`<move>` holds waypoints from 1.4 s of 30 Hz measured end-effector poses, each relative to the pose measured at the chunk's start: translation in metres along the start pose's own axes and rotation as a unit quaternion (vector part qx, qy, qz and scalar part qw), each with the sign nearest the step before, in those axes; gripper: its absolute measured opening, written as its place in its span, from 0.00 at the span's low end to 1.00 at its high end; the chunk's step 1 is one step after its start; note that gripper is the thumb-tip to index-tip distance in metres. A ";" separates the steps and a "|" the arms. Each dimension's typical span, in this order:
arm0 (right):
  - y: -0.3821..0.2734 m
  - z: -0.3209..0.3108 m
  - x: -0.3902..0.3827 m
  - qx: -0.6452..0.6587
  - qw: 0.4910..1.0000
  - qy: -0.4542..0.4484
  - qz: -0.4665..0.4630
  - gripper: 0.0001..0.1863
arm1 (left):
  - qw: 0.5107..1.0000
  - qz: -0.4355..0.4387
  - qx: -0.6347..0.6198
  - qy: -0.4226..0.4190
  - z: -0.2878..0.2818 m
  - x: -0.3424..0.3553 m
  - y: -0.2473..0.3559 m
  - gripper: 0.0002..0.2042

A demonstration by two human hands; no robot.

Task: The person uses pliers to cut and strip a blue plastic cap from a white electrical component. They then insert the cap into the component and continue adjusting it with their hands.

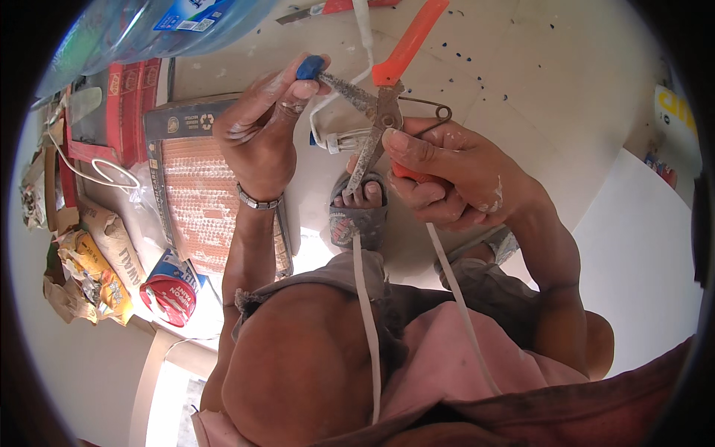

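Observation:
My right hand point(447, 175) grips red-handled metal snips point(387, 112) with worn, speckled blades spread apart and a wire spring at the side. My left hand point(264, 123), dusted with white, pinches a small blue piece point(309, 67) between thumb and fingers at the tip of the upper blade. The lower blade points down over my sandalled foot point(357, 212). A white cord point(335, 100) runs behind my left hand to a white object point(342, 140) on the floor.
Blue bits dot the floor point(521, 67). Another red-handled tool point(328, 7) lies ahead. At left are large plastic bottles point(134, 37), red boxes point(123, 112), a cardboard sheet point(201, 201), paper sacks point(112, 246) and a paint can point(167, 290). A white board point(633, 238) is at right.

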State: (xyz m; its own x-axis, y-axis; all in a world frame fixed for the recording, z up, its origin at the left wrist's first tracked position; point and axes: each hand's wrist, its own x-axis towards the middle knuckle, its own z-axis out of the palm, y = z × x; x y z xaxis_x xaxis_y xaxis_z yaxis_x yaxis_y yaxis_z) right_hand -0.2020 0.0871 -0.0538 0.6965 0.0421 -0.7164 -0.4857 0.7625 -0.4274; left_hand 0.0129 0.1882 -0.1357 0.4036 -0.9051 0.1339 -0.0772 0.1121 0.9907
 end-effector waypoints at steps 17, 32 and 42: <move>0.009 -0.009 0.018 0.063 0.995 -0.065 -0.039 0.17 | 0.999 -0.009 0.025 0.043 0.003 0.003 -0.001 0.14; 0.032 0.001 0.039 -0.152 0.964 0.142 -0.167 0.17 | 0.996 -0.046 0.081 0.008 -0.004 0.004 -0.006 0.13; 0.042 -0.042 0.032 -0.471 0.828 0.278 -0.123 0.12 | 0.966 -0.249 -0.003 -0.069 0.029 0.002 -0.061 0.12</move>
State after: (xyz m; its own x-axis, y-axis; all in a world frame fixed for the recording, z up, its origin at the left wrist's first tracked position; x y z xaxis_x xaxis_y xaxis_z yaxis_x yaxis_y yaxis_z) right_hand -0.2223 0.0931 -0.1177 0.6116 -0.5428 -0.5756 -0.7446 -0.1491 -0.6506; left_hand -0.0085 0.1675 -0.1962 0.2634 -0.8933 -0.3643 0.1003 -0.3503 0.9313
